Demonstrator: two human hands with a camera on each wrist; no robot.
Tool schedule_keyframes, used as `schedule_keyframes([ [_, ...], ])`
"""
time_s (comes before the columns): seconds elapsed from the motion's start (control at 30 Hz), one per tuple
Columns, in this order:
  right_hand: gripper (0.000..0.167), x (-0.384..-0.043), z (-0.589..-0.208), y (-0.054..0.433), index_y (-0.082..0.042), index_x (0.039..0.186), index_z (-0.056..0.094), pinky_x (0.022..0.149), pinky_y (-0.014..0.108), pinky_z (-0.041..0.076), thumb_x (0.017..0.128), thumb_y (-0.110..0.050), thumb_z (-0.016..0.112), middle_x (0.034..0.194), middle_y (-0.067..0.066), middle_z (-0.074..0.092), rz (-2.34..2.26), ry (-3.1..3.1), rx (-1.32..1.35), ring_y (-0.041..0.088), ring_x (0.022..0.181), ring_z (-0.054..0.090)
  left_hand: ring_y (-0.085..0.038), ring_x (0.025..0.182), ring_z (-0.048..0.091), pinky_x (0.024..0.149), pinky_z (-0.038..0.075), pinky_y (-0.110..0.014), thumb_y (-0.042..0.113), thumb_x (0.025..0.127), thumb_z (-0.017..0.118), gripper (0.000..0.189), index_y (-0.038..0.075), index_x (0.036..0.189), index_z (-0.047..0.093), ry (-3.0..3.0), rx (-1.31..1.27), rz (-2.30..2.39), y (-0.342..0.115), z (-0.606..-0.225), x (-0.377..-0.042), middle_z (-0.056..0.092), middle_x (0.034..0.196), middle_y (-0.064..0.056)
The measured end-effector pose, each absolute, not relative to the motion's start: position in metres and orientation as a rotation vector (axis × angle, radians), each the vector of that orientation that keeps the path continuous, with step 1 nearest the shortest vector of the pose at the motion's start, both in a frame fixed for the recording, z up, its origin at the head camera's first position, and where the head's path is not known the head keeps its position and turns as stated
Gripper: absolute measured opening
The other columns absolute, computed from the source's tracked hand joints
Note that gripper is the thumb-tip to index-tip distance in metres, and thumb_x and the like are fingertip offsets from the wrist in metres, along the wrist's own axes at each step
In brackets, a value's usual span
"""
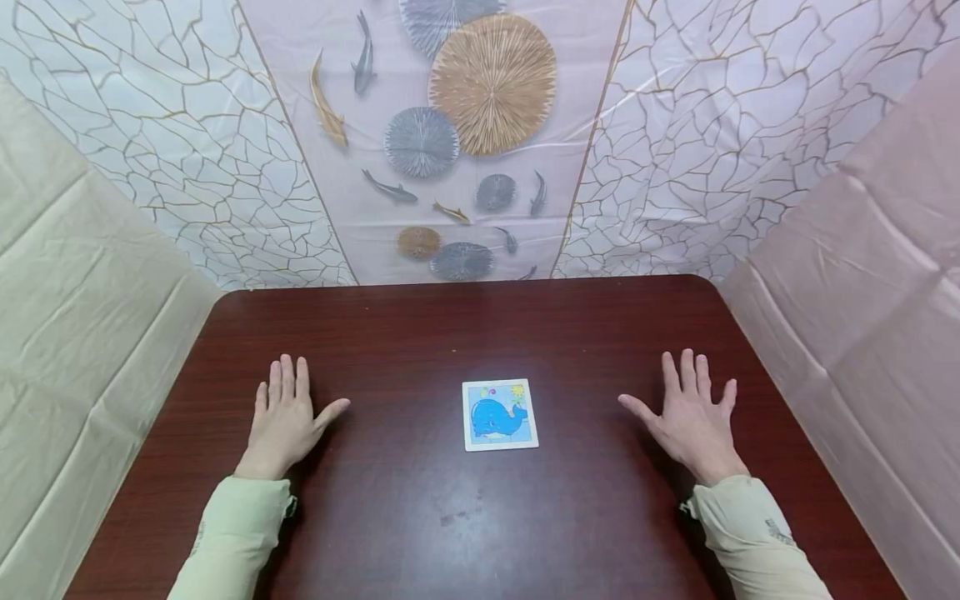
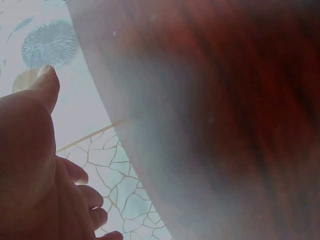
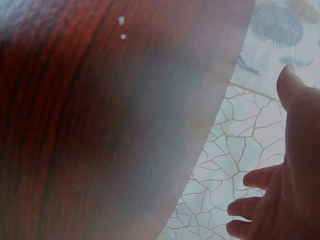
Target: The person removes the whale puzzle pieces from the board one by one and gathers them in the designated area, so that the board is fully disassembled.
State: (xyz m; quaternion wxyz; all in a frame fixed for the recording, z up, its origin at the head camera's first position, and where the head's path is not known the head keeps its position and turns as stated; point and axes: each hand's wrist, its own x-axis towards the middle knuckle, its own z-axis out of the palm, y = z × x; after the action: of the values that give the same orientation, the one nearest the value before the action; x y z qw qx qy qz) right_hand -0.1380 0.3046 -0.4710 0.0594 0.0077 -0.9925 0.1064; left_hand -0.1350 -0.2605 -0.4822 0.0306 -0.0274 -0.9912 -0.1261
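Note:
A small square picture puzzle (image 1: 501, 417) with a blue whale on it lies flat near the middle of the dark red-brown table (image 1: 390, 508). To its left, my left hand (image 1: 283, 425) is palm down over the tabletop, fingers straight and thumb spread toward the puzzle. My right hand (image 1: 693, 421) is on the other side in much the same pose, its fingers apart. Neither hand touches the puzzle. The left wrist view shows the left thumb (image 2: 44, 87) and fingertips; the right wrist view shows the right thumb (image 3: 291, 85). Both hands hold nothing.
Behind the table's far edge hangs a patterned cloth (image 1: 450, 208) with fish and round shapes. Pale beige padded panels stand along the left side (image 1: 82, 350) and the right side (image 1: 862, 333). Light sleeves (image 1: 240, 525) cover both forearms.

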Motion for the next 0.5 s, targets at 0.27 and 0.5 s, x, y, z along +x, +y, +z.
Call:
schedule_keyframes([
  [0.27, 0.102, -0.142, -0.468, 0.298, 0.000, 0.154, 0.017, 0.100, 0.073, -0.011, 0.088, -0.074, 0.044, 0.156, 0.030, 0.006, 0.345, -3.016, 0.024, 0.041, 0.145, -0.009, -0.049, 0.143, 0.002, 0.108, 0.009, -0.064, 0.064, 0.093, 0.047, 0.102, -0.011, 0.151, 0.008, -3.065, -0.091, -0.443, -0.256, -0.472, -0.133, 0.003, 0.154, -0.034],
  [0.5, 0.098, -0.141, -0.472, 0.272, 0.000, 0.152, 0.023, 0.105, 0.069, 0.002, 0.089, -0.069, 0.050, 0.155, 0.030, 0.015, 0.452, -2.972, 0.120, 0.043, 0.145, 0.004, -0.042, 0.145, 0.004, 0.112, 0.010, -0.058, 0.063, 0.092, 0.051, 0.100, -0.007, 0.152, 0.014, -3.179, -0.292, -0.617, -0.198, -0.455, -0.138, 0.006, 0.157, -0.028],
])
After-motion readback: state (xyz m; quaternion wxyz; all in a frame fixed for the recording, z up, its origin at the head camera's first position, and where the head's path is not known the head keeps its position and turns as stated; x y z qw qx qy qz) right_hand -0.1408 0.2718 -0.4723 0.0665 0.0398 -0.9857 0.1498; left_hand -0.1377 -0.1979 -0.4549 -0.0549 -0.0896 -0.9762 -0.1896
